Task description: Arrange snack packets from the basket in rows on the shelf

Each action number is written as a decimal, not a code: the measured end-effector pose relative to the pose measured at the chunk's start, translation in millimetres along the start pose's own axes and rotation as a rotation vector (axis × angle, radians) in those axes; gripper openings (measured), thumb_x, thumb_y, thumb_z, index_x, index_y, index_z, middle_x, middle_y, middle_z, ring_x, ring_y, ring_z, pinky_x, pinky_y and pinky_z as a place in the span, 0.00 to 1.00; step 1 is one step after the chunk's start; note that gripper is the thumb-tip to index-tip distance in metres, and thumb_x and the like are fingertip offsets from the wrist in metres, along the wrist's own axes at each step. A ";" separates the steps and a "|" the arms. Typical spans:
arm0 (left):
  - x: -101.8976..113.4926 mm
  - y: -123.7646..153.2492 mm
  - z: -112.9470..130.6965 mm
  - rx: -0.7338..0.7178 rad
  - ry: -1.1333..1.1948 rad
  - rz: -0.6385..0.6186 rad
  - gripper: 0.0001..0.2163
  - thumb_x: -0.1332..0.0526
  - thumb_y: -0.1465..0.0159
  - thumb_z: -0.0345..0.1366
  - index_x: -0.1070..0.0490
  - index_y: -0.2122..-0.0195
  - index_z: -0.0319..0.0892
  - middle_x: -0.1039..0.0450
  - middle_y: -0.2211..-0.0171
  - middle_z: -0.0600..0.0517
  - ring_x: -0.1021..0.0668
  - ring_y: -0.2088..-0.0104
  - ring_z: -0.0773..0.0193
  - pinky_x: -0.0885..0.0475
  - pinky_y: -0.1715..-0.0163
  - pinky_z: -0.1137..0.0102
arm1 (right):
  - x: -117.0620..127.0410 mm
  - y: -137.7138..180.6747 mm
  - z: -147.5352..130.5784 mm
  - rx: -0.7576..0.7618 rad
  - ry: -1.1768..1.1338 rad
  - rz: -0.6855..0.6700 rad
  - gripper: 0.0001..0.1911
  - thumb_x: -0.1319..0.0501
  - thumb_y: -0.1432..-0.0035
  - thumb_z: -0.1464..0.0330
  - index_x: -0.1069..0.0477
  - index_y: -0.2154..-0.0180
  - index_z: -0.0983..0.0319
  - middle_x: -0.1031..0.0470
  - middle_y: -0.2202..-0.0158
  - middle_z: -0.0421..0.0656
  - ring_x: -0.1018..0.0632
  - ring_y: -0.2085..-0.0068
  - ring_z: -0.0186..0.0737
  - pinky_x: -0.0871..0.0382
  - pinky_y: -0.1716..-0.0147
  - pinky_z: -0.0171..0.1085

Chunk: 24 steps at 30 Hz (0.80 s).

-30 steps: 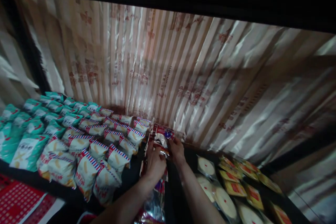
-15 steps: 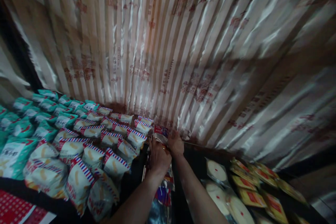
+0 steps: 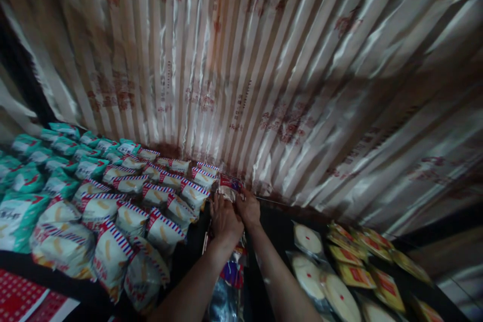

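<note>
Both my hands reach deep into a dark shelf bay. My left hand (image 3: 224,221) and my right hand (image 3: 249,207) are closed side by side on a small red, white and blue snack packet (image 3: 228,185) at the back of a narrow row. More glossy packets of the same kind (image 3: 230,282) lie in a line under my forearms. The fingertips are partly hidden behind the packet.
Left of my hands lie rows of white packets with red-blue striped edges (image 3: 158,206), and further left teal packets (image 3: 56,161). To the right are clear bags of round white cakes (image 3: 307,239) and yellow-red packets (image 3: 352,274). A striped shiny sheet (image 3: 264,70) forms the back wall.
My hands have pushed the packet further back toward the striped wall. The view has tilted up, showing more of the wall.
</note>
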<state>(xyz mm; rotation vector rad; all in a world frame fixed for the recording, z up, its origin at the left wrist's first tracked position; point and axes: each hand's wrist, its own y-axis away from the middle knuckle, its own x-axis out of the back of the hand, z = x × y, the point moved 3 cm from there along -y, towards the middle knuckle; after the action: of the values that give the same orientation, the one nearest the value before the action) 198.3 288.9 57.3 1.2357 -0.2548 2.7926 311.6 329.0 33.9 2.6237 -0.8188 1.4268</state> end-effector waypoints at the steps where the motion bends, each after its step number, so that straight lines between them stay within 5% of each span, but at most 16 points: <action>1: 0.3 0.6 0.5 -0.007 -0.003 -0.001 0.20 0.48 0.47 0.26 0.30 0.54 0.31 0.41 0.41 0.37 0.46 0.37 0.50 0.55 0.39 0.57 | 1.1 1.5 0.8 0.010 -0.017 0.004 0.20 0.47 0.47 0.67 0.28 0.53 0.63 0.26 0.53 0.49 0.27 0.50 0.45 0.39 0.49 0.39; 10: 11.9 9.2 3.3 -0.108 -0.017 -0.054 0.19 0.47 0.44 0.27 0.31 0.51 0.33 0.37 0.43 0.37 0.41 0.39 0.51 0.58 0.38 0.54 | 29.9 38.4 9.3 -0.023 -0.207 -0.003 0.21 0.48 0.47 0.63 0.27 0.54 0.62 0.22 0.60 0.45 0.23 0.56 0.44 0.32 0.56 0.38; 14: 25.1 33.0 9.6 -0.150 0.044 -0.085 0.18 0.47 0.44 0.24 0.30 0.53 0.34 0.36 0.44 0.40 0.38 0.41 0.54 0.48 0.39 0.58 | 49.8 75.2 12.1 -0.070 -0.437 0.080 0.25 0.48 0.49 0.60 0.29 0.53 0.66 0.25 0.53 0.50 0.26 0.51 0.46 0.36 0.50 0.42; 24: 70.9 202.9 0.6 -0.447 0.388 -0.017 0.21 0.52 0.46 0.21 0.31 0.53 0.39 0.29 0.52 0.46 0.29 0.49 0.62 0.33 0.47 0.62 | 85.7 245.4 -5.1 -0.191 -0.849 0.171 0.26 0.43 0.48 0.53 0.33 0.53 0.63 0.26 0.53 0.50 0.24 0.56 0.42 0.31 0.56 0.41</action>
<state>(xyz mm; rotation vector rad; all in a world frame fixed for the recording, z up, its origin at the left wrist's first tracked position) 123.2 89.6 85.7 0.5850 -0.7734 2.6714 230.1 83.0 54.2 3.0162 -1.1687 0.1471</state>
